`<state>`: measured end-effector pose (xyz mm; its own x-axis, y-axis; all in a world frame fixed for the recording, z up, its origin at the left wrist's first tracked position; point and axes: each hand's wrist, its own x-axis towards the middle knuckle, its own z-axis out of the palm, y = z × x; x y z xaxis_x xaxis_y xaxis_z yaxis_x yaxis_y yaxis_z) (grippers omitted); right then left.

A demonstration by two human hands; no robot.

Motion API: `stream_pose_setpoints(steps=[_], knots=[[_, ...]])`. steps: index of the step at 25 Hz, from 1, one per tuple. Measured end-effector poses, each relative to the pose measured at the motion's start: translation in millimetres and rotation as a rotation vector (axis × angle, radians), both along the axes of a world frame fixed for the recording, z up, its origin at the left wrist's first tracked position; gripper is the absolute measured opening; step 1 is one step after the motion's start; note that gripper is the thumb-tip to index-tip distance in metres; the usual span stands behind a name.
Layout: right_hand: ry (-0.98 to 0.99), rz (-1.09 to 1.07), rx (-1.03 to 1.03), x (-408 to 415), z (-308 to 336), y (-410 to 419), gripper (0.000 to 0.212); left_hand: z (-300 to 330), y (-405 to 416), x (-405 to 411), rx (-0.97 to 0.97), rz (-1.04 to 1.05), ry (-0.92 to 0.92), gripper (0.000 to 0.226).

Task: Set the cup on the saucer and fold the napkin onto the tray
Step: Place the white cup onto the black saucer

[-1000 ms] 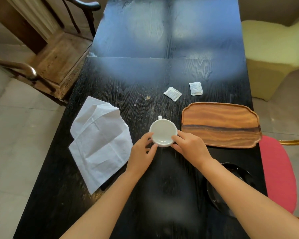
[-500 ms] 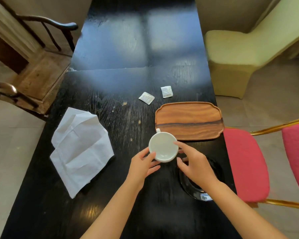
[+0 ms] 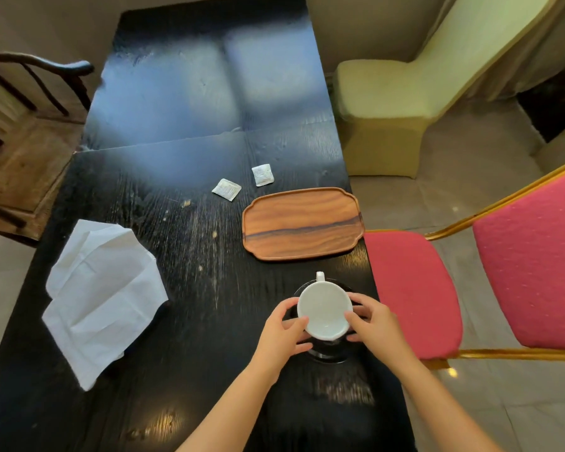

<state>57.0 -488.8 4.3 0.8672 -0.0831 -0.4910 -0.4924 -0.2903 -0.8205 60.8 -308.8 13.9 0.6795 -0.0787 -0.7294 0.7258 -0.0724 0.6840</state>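
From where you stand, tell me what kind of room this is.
Probably a dining room in a restaurant or banquet hall: a long black table, a gold-framed red banquet chair and a cloth-covered chair beside it, and a cup and napkin being laid out.

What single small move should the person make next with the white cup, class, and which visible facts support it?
Probably ease the cup straight down and let go. Both the left hand and right hand grip its sides directly over the dark saucer, though contact can't be confirmed. The napkin lies unfolded, the tray bare.
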Motion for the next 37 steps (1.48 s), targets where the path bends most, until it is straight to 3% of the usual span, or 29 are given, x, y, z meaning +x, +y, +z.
stream_pose_setpoints(steps=[10,16,21,29,37], knots=[[0.020,0.041,-0.056,-3,-20,-7,0.036,-17,-16,-5,0.084,-0.053,0.040,0.036],[0.018,0.028,-0.113,-4,-18,-11,0.040,-20,-16,-9,0.283,-0.086,-0.116,0.041],[-0.045,0.033,-0.119,-7,-13,-12,0.028,-23,-17,-14,0.289,-0.043,-0.164,0.038],[-0.059,0.022,-0.136,-10,-11,-9,0.028,-26,-20,-23,0.285,0.008,-0.182,0.041],[-0.049,0.055,-0.203,-11,-13,-10,0.027,-29,-13,-24,0.364,-0.103,-0.242,0.045]])
